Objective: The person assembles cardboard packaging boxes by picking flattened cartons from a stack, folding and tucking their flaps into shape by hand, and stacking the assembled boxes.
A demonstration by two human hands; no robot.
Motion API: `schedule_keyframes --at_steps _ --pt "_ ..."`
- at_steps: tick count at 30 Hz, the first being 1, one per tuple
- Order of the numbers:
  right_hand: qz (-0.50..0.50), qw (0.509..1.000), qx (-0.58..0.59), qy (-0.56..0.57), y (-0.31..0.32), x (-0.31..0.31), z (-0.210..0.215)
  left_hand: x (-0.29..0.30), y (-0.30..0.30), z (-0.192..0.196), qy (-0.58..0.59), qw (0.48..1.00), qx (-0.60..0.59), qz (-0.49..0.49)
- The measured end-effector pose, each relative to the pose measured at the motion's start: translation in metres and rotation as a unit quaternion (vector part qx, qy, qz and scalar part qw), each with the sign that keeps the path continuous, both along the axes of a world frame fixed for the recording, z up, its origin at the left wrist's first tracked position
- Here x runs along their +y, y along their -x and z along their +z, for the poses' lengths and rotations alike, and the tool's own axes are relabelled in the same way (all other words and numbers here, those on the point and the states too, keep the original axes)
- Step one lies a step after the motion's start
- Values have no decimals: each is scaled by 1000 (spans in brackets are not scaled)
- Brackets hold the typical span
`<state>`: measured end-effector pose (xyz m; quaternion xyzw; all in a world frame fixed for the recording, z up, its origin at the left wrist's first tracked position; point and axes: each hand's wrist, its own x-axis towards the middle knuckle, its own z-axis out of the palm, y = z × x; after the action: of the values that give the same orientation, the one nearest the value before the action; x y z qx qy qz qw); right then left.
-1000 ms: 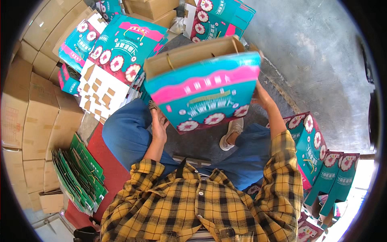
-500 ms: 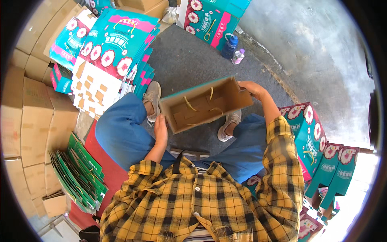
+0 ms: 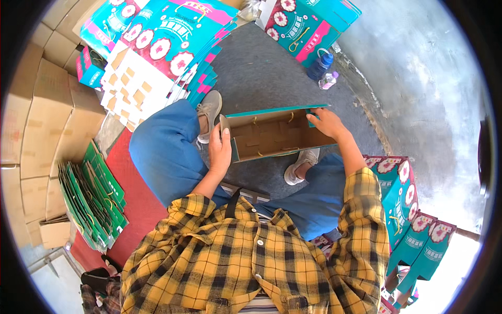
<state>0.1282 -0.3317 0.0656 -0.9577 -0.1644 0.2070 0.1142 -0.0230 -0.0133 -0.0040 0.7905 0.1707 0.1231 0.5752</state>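
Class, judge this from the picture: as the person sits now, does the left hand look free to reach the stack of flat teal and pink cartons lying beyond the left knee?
Probably not at once: the left hand grips the open box, and the left knee lies between it and the flat cartons.

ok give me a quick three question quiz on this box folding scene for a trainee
1. True or false: the open box held between both hands shows its plain brown inside.
2. Which hand grips the box's end nearer the grey shoe?
A. left hand
B. right hand
C. neither
3. Fill in: the stack of flat green pieces stands on the person's ____ side.

Key: 1 true; 2 A; 3 left.
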Motion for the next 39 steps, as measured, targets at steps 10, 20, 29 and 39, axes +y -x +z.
schedule_keyframes --at_steps 10,20,29,39 --pt "-56 991 70 -100 3 6 2 -8 -3 19 -63 997 -6 -39" --pt "-165 934 226 -220 -12 15 5 -15 0 11 -95 995 -27 -31" --pt "-257 890 265 -268 -17 7 -11 -11 3 15 -133 977 32 -164" --pt "-309 854 296 -294 -8 9 -22 -10 0 11 -169 956 101 -216"
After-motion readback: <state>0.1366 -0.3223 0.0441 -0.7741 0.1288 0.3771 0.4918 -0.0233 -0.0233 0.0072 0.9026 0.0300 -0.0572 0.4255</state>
